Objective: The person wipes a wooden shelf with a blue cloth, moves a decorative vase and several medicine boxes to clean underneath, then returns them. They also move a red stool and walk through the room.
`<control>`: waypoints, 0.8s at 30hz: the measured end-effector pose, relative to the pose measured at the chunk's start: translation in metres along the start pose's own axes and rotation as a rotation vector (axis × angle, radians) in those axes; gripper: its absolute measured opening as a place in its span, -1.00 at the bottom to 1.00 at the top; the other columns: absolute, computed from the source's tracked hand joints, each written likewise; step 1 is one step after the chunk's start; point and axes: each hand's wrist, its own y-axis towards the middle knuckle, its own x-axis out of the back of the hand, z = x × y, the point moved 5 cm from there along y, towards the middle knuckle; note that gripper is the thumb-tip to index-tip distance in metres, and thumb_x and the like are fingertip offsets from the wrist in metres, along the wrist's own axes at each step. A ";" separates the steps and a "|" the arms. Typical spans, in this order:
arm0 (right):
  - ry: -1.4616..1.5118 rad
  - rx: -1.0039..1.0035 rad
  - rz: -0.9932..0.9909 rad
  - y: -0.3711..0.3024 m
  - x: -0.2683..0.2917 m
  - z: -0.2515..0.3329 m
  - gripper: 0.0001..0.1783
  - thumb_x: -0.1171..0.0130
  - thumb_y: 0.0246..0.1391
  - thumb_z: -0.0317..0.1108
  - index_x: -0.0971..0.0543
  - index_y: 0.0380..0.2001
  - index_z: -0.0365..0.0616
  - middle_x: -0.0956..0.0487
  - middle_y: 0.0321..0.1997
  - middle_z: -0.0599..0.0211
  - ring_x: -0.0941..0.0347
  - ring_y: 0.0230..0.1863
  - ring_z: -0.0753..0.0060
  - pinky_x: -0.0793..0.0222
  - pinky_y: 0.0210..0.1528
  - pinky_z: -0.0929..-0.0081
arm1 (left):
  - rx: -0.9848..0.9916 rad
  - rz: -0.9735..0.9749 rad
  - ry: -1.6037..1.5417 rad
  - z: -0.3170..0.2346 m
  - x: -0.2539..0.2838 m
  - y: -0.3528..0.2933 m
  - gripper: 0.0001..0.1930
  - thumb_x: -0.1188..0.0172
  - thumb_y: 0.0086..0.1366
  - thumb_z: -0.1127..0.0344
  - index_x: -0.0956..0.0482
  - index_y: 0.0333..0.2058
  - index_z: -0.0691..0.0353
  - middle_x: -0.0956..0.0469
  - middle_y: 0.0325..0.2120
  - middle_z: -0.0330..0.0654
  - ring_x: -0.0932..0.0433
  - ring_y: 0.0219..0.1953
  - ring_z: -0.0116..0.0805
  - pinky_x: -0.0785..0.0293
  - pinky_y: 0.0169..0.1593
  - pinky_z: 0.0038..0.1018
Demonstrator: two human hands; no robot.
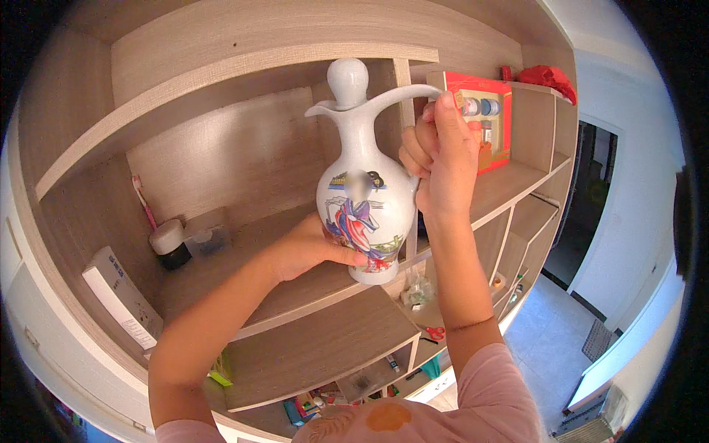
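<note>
A white porcelain jug (369,159) with a painted robed figure on its belly is held upright in front of the shelves. Its round stopper (348,83) sits in the flared mouth. My left hand (317,247) grips the lower belly from the left, with the thumb across the front and the other fingers hidden behind. On the other side, my right hand (443,151) is closed around the curved handle, thumb up near the handle's top.
Wooden shelving (221,148) surrounds the jug. A lidded jar (170,244) and a white box (122,295) stand at the left. A red-framed box (498,92) of small bottles is at the right, beneath red cloth (548,79). Red scissors (436,334) lie lower down.
</note>
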 end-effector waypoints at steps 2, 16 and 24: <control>-0.011 0.007 -0.004 0.001 -0.001 0.000 -0.68 0.07 0.17 -0.12 -0.36 -0.56 -0.07 -0.01 -0.81 0.65 0.16 -0.81 0.77 0.27 -0.79 0.70 | -0.017 0.012 -0.027 -0.001 0.000 0.000 -0.35 -0.36 -0.14 0.51 -0.32 0.00 0.25 -0.44 -0.07 -0.16 -0.38 0.00 -0.31 -0.20 0.14 -0.32; 0.163 -0.061 0.088 -0.001 0.010 0.033 -0.66 0.05 0.16 -0.14 -0.35 -0.58 -0.14 -0.10 -0.80 0.61 0.08 -0.80 0.76 0.18 -0.78 0.70 | -0.037 -0.078 -0.079 -0.021 -0.041 -0.013 -0.35 -0.38 -0.16 0.51 -0.30 -0.03 0.26 -0.46 -0.12 -0.14 -0.44 -0.07 -0.36 -0.34 0.04 -0.38; 0.434 -0.212 0.291 -0.019 0.044 0.101 -0.71 0.17 0.21 -0.24 -0.31 -0.47 -0.25 -0.09 -0.77 0.58 0.07 -0.78 0.76 0.11 -0.76 0.74 | -0.377 -0.127 0.059 0.001 -0.127 0.009 -0.32 -0.36 -0.12 0.47 -0.21 -0.01 0.32 -0.41 -0.11 -0.11 -0.41 -0.07 -0.36 -0.33 0.02 -0.41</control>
